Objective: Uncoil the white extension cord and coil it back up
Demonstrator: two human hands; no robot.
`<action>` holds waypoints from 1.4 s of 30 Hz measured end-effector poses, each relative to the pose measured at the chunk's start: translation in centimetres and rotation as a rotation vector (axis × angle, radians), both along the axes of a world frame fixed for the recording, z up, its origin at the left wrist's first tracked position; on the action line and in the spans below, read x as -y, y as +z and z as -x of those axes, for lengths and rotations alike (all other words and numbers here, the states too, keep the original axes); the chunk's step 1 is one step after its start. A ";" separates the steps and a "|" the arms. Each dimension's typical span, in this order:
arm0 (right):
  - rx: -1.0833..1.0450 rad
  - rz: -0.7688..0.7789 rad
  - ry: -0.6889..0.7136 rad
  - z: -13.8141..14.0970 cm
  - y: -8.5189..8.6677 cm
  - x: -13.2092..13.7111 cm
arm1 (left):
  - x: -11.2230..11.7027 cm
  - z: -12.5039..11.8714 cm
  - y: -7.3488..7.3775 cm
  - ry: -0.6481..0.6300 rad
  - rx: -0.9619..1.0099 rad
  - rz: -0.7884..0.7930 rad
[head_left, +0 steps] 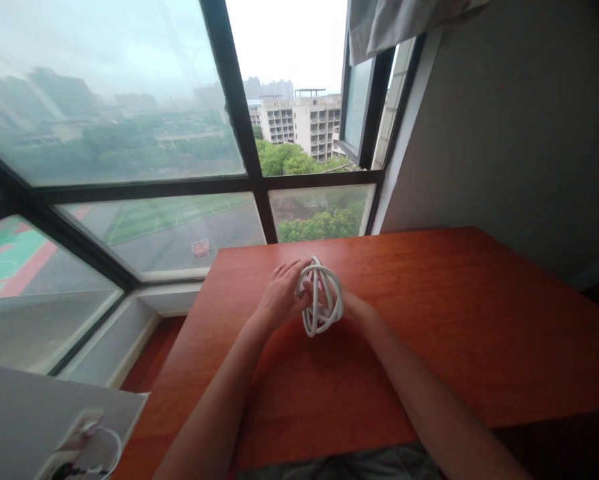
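A white cable, wound into a loose round bundle of several loops, is held up just above the wooden table. My left hand grips its left side, with the thumb at the loops and the fingers over the top left. Behind the bundle, my right hand holds it from the right. Loops cover most of the right fingers; a little skin shows through the gaps. Whether the cable has plugs at its ends is hidden.
The reddish-brown table reaches to a dark-framed window, with one pane swung open at the right. A grey curtain hangs at the top. At lower left, a wall socket has plugs and a white cord in it.
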State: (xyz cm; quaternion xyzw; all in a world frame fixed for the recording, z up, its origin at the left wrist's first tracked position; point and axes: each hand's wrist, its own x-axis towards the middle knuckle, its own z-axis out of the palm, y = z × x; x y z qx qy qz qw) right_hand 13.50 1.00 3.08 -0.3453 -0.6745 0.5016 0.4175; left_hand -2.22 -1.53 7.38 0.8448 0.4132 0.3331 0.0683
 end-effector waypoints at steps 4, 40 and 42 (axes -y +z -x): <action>-0.084 0.061 0.066 -0.7 0.6 0.3 | -0.5 0.2 -0.7 -0.024 0.088 0.013; -0.356 0.648 0.201 -1.5 1.6 1.9 | 0.2 2.3 0.9 0.299 0.993 0.699; -0.385 0.626 0.106 -2.3 1.7 1.3 | 0.2 2.5 0.9 0.280 0.996 0.701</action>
